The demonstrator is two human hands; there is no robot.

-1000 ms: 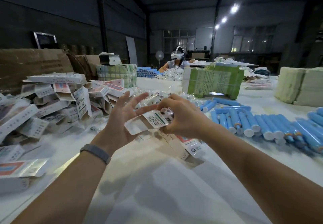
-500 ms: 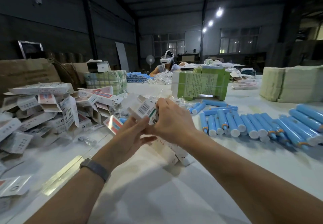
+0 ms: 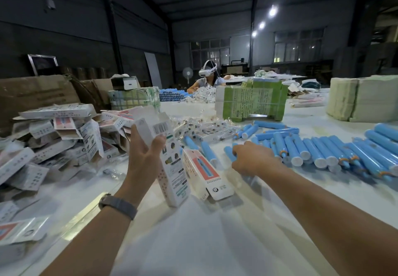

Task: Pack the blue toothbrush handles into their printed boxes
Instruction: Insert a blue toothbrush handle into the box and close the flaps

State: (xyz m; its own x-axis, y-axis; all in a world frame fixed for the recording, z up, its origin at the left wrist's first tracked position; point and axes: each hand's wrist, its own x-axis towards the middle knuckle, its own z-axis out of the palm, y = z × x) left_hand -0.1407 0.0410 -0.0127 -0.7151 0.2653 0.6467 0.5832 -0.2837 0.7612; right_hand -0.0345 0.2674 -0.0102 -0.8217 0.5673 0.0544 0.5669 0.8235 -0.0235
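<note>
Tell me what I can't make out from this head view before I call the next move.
- Right hand: fingertips are hidden among the blue handles; whether it grips one is unclear.
- Box gripped by the left hand: whether anything is inside can't be seen, and its print is too small to read.
- Box pile: cut off by the left edge, motion-blurred.
- Blue handles: row runs off the right edge.

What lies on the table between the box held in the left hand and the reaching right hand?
In the head view, a second printed box lies flat there, with two blue handles just behind it.
</note>
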